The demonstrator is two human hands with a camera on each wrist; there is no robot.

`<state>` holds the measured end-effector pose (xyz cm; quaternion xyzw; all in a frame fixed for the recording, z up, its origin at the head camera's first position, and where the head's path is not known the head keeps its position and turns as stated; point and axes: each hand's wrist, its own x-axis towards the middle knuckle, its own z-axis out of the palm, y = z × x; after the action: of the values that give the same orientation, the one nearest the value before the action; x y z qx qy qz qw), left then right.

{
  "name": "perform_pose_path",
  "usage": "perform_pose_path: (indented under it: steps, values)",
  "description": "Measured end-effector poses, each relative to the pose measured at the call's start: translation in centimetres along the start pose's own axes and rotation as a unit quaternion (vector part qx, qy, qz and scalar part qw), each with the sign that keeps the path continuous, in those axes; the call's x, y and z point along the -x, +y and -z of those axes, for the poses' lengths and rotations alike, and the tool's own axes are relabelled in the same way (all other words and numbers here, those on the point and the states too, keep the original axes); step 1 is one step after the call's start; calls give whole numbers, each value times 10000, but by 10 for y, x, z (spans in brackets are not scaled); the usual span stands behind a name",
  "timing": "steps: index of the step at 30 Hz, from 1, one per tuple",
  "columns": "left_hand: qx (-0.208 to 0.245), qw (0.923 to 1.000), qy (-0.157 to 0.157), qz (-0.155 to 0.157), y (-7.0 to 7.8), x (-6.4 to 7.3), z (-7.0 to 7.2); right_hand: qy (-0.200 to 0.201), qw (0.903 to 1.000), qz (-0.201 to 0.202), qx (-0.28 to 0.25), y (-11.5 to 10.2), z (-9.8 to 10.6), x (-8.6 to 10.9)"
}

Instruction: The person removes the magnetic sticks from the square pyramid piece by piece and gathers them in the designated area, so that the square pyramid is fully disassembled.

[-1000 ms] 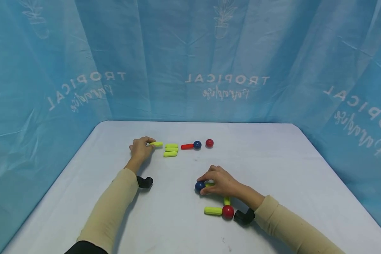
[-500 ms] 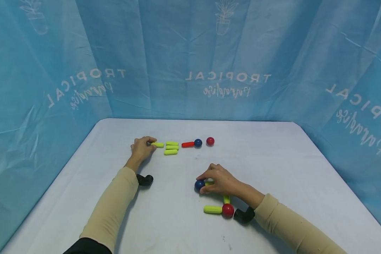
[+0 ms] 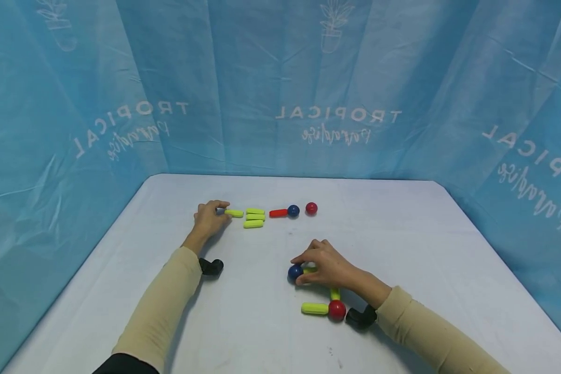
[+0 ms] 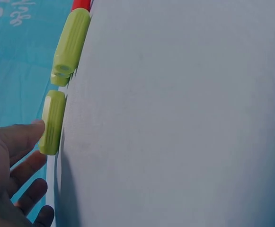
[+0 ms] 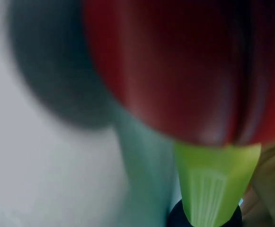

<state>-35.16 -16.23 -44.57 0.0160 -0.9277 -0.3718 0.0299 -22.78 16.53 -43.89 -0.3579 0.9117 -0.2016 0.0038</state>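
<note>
At the back left, my left hand (image 3: 210,218) pinches a yellow-green rod (image 3: 234,213) by one end; in the left wrist view its thumb and index finger meet the rod (image 4: 53,123) while the other fingers are spread. Nearer the front, my right hand (image 3: 326,266) grips a blue ball (image 3: 295,272) between thumb and fingers. A yellow-green rod (image 3: 310,270) joined to this ball runs under the hand. Below, a red ball (image 3: 337,310) carries one rod (image 3: 315,308) pointing left and another (image 3: 335,294) leading up behind the hand. Close up, the red ball (image 5: 165,71) fills the right wrist view.
Several loose yellow-green rods (image 3: 253,224) lie together right of the left hand. Beside them are a red rod (image 3: 278,213) touching a blue ball (image 3: 293,211), and a separate red ball (image 3: 311,209). Black wrist cameras (image 3: 212,267) hang under both sleeves. Blue curtains surround the white table (image 3: 243,322).
The head view has shifted slightly. Both hands keep almost the same place and the same holds.
</note>
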Motion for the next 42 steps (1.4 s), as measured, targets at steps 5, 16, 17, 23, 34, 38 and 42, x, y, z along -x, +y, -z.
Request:
perform_pose_path:
  steps: [5, 16, 17, 23, 34, 38, 42]
  values:
    - [149, 9999, 33, 63, -2, 4, 5, 108, 9999, -99, -58, 0, 3, 1]
    - [189, 9994, 45, 280, -10, 8, 13, 194, 9961, -857, -48, 4, 9, 20]
    - [196, 9994, 55, 277, -11, 8, 13, 185, 9956, -912, -77, 5, 9, 22]
    - [259, 9993, 116, 232, -11, 8, 17, 150, 9937, -1064, -320, 11, 8, 28]
    - [596, 9931, -74, -1011, 42, 67, -14, 199, 9913, -1097, -696, 12, 6, 30]
    - [722, 9846, -742, -1407, 63, 105, -34, 218, 9923, -1013, -677, 12, 6, 31]
    - [535, 9731, -1410, -1744, 76, 134, -49, 239, 9923, -1038, -636, 12, 5, 31]
